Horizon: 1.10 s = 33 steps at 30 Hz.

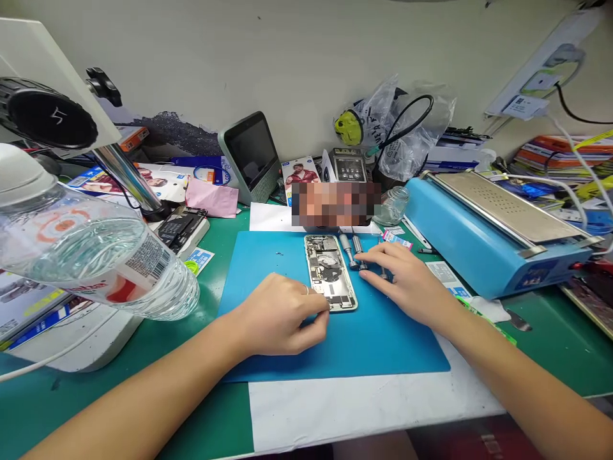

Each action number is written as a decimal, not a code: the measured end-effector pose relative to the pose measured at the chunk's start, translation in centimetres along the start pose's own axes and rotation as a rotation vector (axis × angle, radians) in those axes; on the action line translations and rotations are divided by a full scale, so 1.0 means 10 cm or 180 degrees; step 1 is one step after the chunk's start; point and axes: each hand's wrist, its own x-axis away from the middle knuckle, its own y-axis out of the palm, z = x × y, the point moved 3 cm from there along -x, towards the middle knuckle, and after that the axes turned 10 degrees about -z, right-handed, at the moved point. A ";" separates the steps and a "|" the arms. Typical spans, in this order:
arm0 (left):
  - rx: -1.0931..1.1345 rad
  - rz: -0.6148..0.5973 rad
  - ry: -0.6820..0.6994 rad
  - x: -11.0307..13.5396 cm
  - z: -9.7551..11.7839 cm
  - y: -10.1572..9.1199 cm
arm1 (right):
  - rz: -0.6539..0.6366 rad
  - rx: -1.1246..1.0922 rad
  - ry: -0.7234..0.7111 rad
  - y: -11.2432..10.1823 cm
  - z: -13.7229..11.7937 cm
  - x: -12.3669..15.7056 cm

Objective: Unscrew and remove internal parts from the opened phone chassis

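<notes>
Blue mat (373, 342), phone (330, 265) beside left grip (287, 316)

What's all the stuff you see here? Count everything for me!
Open phone: 1, silver and black, on mat
Mat: 1, blue, under phone
Screwdrivers: at least 2, greyish, right of phone
Paper: at least 1, white, under mat
Table: 1, green, underneath
Bottle: 1, clear, left
Pole: 1, silver, behind bottle
Screen: 1, black and grey, back
Machine: 1, blue, right
Jar: 1, clear, beside machine
Plastic bags: at least 1, clear, back
Power strip: 1, white, upper right
Other clutter: too jumbled to count, mixed colours, around edges
Left hand: 1, bare, at phone's near end
Right hand: 1, bare, by screwdrivers
</notes>
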 end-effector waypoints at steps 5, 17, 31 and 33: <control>-0.0017 0.0002 0.0023 -0.01 0.01 -0.01 | 0.0190 -0.0027 0.0031 0.05 -0.01 -0.01; -0.0222 0.0163 0.0293 0.02 0.15 0.03 | 0.0342 -0.0345 0.0155 0.03 -0.05 0.06; -0.0618 0.0698 0.0155 0.03 0.22 0.00 | -0.0517 -0.2273 0.1275 -0.37 -0.23 1.05; -0.0651 0.0743 0.0228 0.02 0.24 -0.01 | -0.0632 -0.2499 0.1247 -0.37 -0.30 1.10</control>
